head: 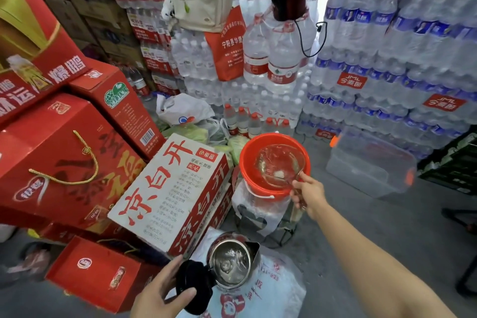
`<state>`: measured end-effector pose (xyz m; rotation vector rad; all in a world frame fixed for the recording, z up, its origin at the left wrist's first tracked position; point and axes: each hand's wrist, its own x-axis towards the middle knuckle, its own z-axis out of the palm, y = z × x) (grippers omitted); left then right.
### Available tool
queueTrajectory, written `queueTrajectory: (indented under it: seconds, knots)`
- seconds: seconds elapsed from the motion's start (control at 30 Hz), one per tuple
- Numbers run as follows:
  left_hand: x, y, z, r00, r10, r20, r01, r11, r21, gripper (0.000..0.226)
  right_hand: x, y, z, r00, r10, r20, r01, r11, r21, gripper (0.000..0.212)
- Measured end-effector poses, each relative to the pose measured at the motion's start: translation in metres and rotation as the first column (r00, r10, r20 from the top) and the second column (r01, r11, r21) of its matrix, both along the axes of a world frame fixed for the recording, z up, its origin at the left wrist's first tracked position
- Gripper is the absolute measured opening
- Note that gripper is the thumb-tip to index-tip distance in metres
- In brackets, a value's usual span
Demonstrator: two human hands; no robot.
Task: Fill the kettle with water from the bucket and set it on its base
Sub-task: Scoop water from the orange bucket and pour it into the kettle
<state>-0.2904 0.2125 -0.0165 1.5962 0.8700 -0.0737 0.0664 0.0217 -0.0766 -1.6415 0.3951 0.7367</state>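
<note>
A steel kettle (233,264) stands low in the middle with its black lid (194,285) swung open; some water glints inside. My left hand (161,294) grips that lid and the handle side. The red bucket (245,162) sits further back on a wire stand. A clear plastic scoop (280,164) lies inside the bucket's mouth, and my right hand (308,195) holds its handle at the near rim. The kettle's base is not visible.
Red gift boxes (59,160) and a white carton (178,193) crowd the left. Shrink-wrapped bottle packs (402,59) wall the back and right. A clear storage box (371,162) sits right of the bucket on the grey floor. A plastic sack (278,292) lies under the kettle.
</note>
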Motion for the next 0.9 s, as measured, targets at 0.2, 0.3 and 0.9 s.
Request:
queueTrajectory:
  seconds: [0.2,0.3,0.9]
  knots:
    - [0.004,-0.003,0.001,0.996,0.020,-0.085,-0.012,0.995,0.098,0.061,-0.045,-0.031,0.029,0.997,-0.035,0.073,0.020,0.980,0.199,0.066]
    - [0.005,-0.007,0.003,0.995,0.020,-0.100,-0.005,0.989,0.146,0.058,-0.074,-0.045,0.051,0.992,-0.033,0.125,0.003,0.973,0.233,0.067]
    - [0.005,-0.012,0.022,0.990,-0.069,-0.125,0.097,0.968,0.232,0.066,-0.267,-0.082,0.096,0.971,-0.011,0.240,-0.015,0.994,0.105,0.071]
